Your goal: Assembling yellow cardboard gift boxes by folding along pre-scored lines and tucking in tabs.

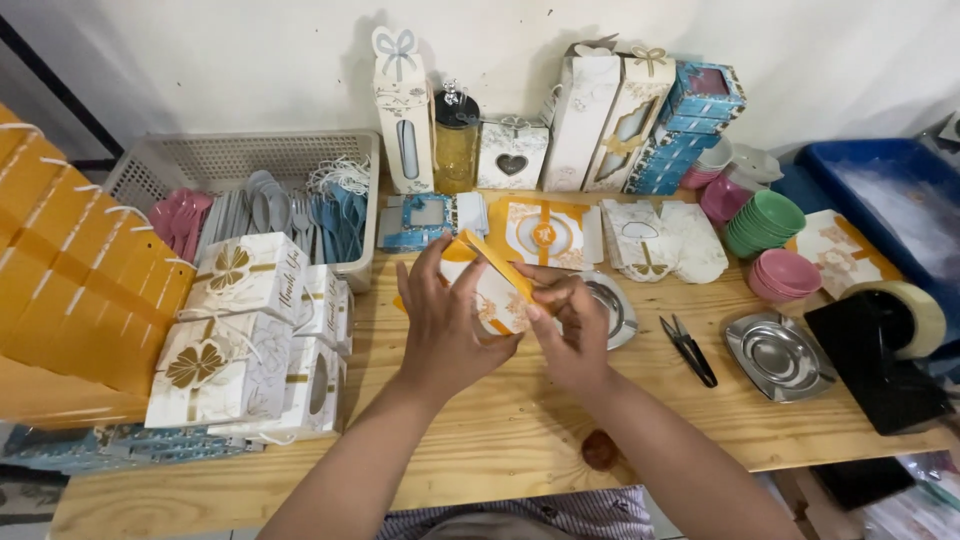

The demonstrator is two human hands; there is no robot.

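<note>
Right now both hands meet at the centre of the frame over the wooden tabletop [500,440], working a small yellow-and-white cardboard box [492,285] held just above the surface. Left hand [447,325] cups the box from the left, its fingers [432,268] curled around the side and thumb pressed against the patterned face. Right hand [572,335] comes in from the right, its fingertips [548,296] pinching the yellow flap edge at the box's top. Just behind the right hand, a round metal dish [612,305] peeks out on the tabletop, and further right lie black snips [688,350] beside a square metal tray [778,355]. At the right edge stands a black tape dispenser [885,350]. Middle left, finished white-and-gold gift boxes [240,335] sit stacked, with a row of orange cartons [75,270] at the far left. Upper left, a grey plastic basket [240,165] holds pastel spoons. Flat unfolded box blanks [545,232] lie beyond the hands, tall decorated boxes [590,120] lean on the wall, and stacks of green and pink bowls [768,245] sit right of centre.
</note>
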